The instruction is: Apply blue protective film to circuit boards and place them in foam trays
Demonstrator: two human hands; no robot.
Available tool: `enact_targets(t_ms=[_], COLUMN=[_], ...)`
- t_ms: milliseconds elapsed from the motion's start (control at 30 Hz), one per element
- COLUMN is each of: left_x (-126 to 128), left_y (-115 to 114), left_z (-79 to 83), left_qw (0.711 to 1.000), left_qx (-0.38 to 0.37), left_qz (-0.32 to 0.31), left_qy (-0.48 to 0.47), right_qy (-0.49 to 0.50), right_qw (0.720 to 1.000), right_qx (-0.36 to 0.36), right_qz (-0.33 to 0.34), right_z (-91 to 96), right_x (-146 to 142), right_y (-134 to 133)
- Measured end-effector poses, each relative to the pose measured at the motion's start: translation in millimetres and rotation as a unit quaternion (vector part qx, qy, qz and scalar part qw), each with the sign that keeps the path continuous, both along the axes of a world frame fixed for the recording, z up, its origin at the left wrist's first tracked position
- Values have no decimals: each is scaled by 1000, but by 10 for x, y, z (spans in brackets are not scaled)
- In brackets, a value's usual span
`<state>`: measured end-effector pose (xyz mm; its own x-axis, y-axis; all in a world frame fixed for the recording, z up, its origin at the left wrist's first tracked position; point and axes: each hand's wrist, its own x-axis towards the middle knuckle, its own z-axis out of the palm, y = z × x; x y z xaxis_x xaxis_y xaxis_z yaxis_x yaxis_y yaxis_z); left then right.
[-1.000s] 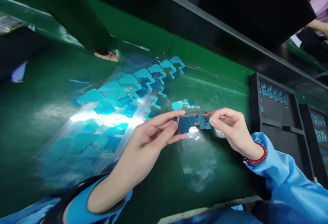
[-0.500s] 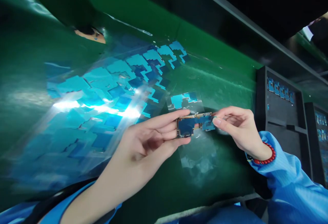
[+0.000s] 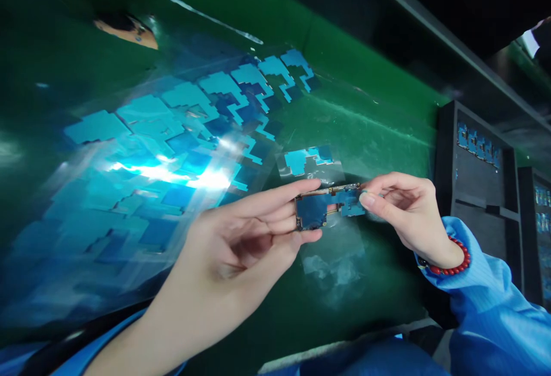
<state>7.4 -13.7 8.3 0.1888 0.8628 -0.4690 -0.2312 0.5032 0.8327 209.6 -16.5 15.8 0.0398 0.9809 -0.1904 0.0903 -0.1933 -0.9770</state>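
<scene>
A small circuit board [image 3: 310, 212] with dark blue film over much of its face is held level above the green table. My left hand [image 3: 245, 244] grips its left end, fingers along the far edge and thumb along the near edge. At the other end, the thumb and index finger of my right hand [image 3: 404, 209] pinch the board's narrow arm, where a lighter blue film [image 3: 352, 204] lies. Whether the right fingertips hold film or board edge is hard to tell. Just behind the board lies a clear backing sheet [image 3: 282, 172] bearing cut blue film pieces [image 3: 295, 162].
Large clear sheets with many blue film cutouts [image 3: 189, 97] cover the table's left side, under strong glare. A black tray [image 3: 445, 158] with several boards [image 3: 477, 145] stands at right, beside another tray [image 3: 527, 204]. A dark ledge [image 3: 400, 14] runs along the back.
The view has shifted slightly, so the film sheets sit further left and up. Both hands keep their hold, and the board is tilted a little differently.
</scene>
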Motion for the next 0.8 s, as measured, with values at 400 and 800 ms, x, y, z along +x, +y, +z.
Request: enact_targets(t_ms=[400,800], left_x=[-99,-73], left_y=[11,2], left_z=[-94,-123], left_qw=[995,993], left_qx=[78,102], left_qz=[-56,-54], left_qy=[17,1], right_qy=[-4,-19], right_qw=[1000,1000], right_qx=[-1,-6], right_qz=[-3,-4], right_z=[10,2], right_x=[-1,-6], right_y=[-1,-4])
